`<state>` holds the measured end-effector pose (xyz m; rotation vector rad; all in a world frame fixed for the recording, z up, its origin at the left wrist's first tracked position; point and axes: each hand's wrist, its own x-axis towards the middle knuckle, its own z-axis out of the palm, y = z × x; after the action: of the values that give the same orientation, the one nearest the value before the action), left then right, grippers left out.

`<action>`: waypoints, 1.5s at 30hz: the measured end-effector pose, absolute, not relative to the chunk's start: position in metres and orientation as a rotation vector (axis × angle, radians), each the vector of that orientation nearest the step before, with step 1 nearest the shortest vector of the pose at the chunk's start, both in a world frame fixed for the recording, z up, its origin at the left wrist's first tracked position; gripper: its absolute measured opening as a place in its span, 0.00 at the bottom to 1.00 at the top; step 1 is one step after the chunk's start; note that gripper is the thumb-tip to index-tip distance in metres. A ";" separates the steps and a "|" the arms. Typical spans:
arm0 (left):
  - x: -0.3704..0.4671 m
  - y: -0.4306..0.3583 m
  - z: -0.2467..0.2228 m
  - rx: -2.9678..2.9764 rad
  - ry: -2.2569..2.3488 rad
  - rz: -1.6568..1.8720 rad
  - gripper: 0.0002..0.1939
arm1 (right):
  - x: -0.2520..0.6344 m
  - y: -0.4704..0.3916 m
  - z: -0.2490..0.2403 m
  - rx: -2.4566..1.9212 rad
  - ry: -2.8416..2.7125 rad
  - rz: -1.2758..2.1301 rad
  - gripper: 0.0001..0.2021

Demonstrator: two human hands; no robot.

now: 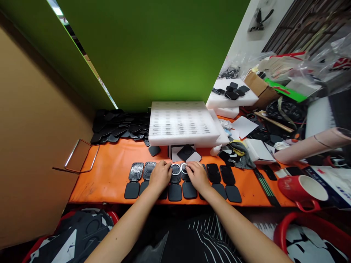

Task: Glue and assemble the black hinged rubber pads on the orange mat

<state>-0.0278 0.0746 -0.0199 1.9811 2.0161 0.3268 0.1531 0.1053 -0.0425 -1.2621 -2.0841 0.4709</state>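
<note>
A row of black hinged square cases lies unfolded along the front of the table, with patterned panels (136, 171) at the back and smooth flaps (174, 192) toward me. My left hand (160, 177) has its fingers closed at the left edge of a white ring (176, 174), which lies on one gridded panel. On the neighbouring panel is a second white ring (182, 170), its right side pinched by my right hand (197, 176). My fingers partly cover this second ring. Both hands and forearms hide some of the cases.
Behind the row stands a white foam block (181, 138), with a heap of black pieces (117, 126) to its left. A small white bottle (215, 150), grey gloves (244, 157) and a red mug (298, 188) are on the right. Bins of scraps (282, 230) sit below the orange table (104, 182).
</note>
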 end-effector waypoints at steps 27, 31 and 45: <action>-0.033 0.065 -0.022 2.482 1.691 0.262 0.08 | 0.163 0.085 -0.031 -1.435 -2.671 0.343 0.13; -0.036 0.076 -0.021 2.559 1.551 0.217 0.10 | 0.162 0.085 -0.030 -1.436 -2.691 0.339 0.13; -0.048 0.095 -0.023 2.786 1.208 0.108 0.11 | 0.160 0.083 -0.027 -1.475 -2.712 0.296 0.13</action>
<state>-0.0480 0.0948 -0.0231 2.7863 1.2084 0.1084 0.1602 0.0827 -0.0272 -1.4745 -2.7125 0.2957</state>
